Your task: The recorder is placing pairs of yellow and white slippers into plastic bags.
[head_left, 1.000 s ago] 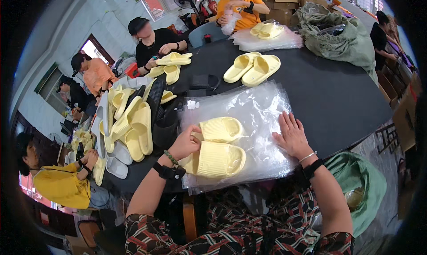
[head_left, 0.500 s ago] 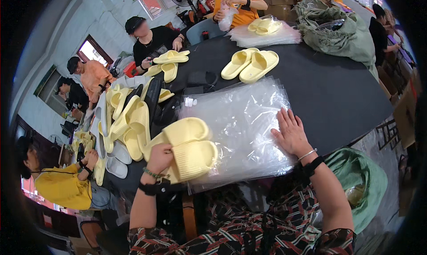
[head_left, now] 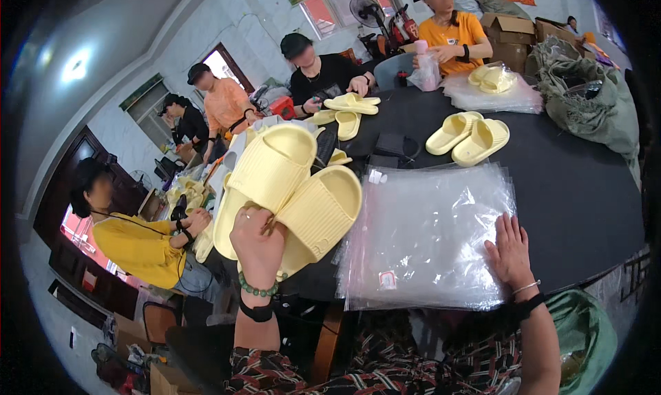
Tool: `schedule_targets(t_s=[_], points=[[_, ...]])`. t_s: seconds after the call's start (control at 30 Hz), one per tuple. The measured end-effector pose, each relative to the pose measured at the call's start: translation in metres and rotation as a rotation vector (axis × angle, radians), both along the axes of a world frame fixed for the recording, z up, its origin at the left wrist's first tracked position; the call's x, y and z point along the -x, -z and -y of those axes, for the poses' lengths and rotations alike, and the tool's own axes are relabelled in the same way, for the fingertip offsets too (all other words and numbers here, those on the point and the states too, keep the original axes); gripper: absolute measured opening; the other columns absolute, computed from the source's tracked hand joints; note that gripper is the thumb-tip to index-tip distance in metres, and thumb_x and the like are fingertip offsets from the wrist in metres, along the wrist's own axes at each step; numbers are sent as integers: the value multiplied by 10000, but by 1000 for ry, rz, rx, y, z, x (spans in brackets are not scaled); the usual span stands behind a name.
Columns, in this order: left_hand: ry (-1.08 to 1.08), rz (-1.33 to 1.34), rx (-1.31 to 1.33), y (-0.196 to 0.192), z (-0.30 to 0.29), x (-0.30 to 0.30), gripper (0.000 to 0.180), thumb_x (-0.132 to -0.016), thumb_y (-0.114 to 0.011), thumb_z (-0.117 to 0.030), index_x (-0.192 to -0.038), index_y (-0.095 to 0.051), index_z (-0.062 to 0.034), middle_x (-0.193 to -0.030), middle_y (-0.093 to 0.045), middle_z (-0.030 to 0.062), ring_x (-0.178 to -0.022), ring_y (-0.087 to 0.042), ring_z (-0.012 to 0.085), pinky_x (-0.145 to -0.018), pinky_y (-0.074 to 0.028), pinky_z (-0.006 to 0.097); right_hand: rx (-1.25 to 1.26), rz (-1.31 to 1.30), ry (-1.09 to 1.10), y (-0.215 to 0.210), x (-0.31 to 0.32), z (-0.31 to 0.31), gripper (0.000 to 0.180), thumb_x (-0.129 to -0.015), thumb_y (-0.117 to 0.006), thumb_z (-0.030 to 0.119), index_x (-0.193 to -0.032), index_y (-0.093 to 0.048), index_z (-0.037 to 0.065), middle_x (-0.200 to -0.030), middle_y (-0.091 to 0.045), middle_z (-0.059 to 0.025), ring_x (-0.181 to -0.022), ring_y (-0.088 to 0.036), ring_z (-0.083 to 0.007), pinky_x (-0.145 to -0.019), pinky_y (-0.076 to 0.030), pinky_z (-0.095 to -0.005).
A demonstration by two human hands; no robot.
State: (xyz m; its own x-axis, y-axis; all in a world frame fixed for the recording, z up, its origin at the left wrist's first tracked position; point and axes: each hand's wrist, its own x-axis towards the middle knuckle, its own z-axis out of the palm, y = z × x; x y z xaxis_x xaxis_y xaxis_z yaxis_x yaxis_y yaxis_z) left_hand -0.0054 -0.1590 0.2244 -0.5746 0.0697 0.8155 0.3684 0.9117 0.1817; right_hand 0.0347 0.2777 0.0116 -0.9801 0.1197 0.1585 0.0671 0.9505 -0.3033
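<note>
Over the table's near left side, I see the person's left hand point(head_left: 258, 238) clamped on a pair of pale yellow slippers point(head_left: 313, 219), its fingers curled between the two, with the ribbed straps fanning out just above the grip. To the right of that grip, a stack of clear plastic bags point(head_left: 427, 236) lies on the dark table point(head_left: 578, 209), and the right hand point(head_left: 511, 252) rests flat at the stack's right edge, fingers straightened. Past the bags from the grip sits another yellow pair point(head_left: 469, 137), near a black slipper point(head_left: 396, 147).
</note>
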Motion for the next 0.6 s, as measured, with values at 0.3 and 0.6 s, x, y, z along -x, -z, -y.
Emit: schedule_targets(t_s=[0.3, 0.6], points=[[545, 164, 8, 11, -120, 13, 172, -671, -683, 24, -838, -688, -17, -760, -633, 114, -787, -593, 329, -695, -478, 408, 1, -23, 25, -4, 1, -3, 703, -1005, -437, 465, -1504, -347, -22, -1598, -294, -220, -1493, -247, -381, -1207, -176, -513], [724, 488, 44, 155, -227, 81, 82, -747, -670, -91, -775, -682, -16, -772, -653, 204, -772, -618, 406, -706, -500, 473, -143, -54, -13, 11, 8, -6, 628, -998, -348, 321, -1515, -322, -35, -1603, -287, -212, -1491, -250, -381, -1207, -207, -495]])
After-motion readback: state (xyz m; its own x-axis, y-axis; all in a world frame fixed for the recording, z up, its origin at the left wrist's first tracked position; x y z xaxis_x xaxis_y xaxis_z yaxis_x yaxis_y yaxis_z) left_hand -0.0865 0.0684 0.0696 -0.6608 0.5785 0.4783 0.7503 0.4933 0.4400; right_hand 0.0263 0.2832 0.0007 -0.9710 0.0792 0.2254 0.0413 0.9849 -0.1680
